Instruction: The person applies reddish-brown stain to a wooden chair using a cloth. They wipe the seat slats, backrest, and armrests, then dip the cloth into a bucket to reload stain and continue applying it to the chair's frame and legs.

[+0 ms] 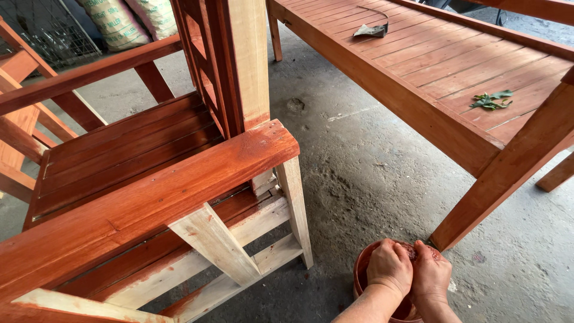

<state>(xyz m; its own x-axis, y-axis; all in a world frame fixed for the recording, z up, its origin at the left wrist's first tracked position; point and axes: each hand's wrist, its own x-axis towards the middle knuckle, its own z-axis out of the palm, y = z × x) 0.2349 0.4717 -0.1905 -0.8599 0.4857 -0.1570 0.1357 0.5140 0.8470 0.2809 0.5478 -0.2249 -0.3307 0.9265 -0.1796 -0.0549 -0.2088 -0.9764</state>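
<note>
Both hands, left hand [389, 267] and right hand [430, 272], are pressed together, fingers curled down into the round bowl [361, 272] on the floor [371, 161]; what they clutch is hidden.

Reddish-brown round bowl [362, 272] on the concrete floor.
It sits upright, its mouth mostly covered; the contents look like dark stain.
</note>
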